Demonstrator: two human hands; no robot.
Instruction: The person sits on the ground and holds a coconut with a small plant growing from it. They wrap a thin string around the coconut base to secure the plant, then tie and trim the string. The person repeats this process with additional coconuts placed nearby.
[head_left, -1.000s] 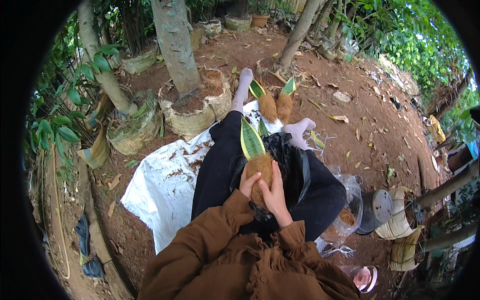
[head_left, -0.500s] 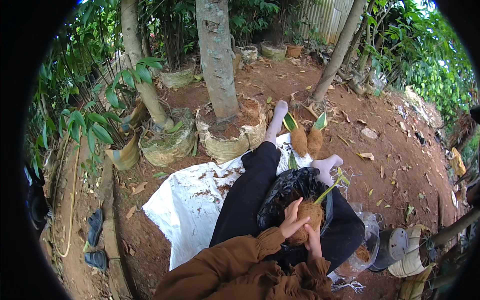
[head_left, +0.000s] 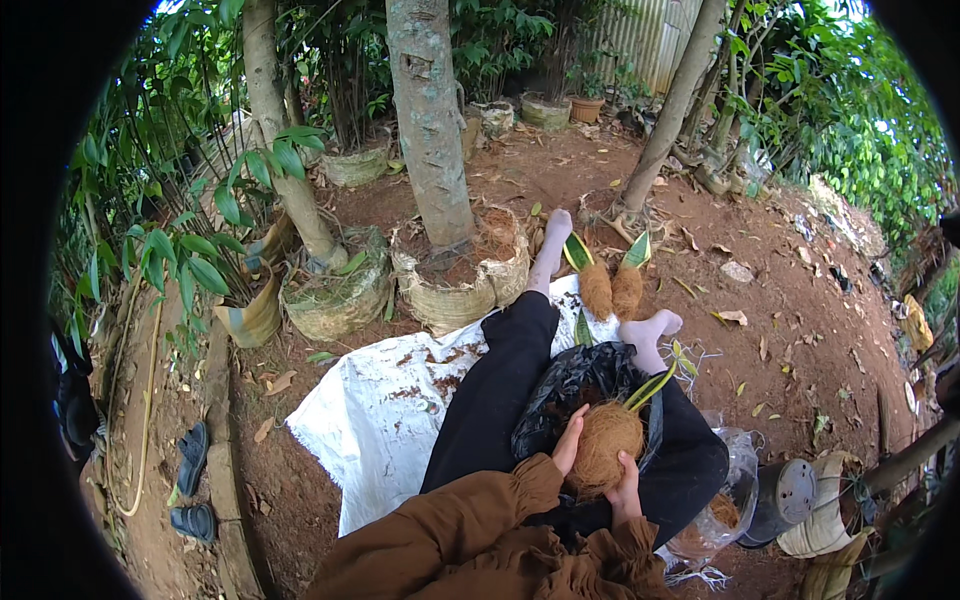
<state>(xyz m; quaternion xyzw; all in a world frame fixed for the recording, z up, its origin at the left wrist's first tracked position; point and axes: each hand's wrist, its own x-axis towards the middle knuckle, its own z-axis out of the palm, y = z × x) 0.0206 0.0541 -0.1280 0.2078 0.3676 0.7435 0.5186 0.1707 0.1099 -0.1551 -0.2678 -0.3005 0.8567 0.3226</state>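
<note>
Between my two hands, over my lap, is a brown coconut-fibre ball [head_left: 606, 446] with a narrow green leafy shoot [head_left: 652, 388] rising from its top right. My left hand [head_left: 569, 443] presses along its left side. Around its lower right side my right hand [head_left: 627, 486] is curled, thumb against the fibre. Under and behind the ball lies a crumpled black plastic bag [head_left: 545, 405] with dark brown stuff inside, partly hidden. Beyond my feet, two fibre-wrapped plants [head_left: 597, 290] with yellow-edged green leaves lie side by side.
A white woven sheet [head_left: 375, 420] with brown crumbs is spread beneath my legs. To my right are a clear bag of fibre [head_left: 722, 510] and a black pot [head_left: 790, 490]. Sandals [head_left: 190, 455] lie at left; sack-wrapped trees [head_left: 455, 285] stand ahead.
The fibre ball has turned in my hands, showing a broader, rounder side. My left hand has slid from across its front to its left side.
</note>
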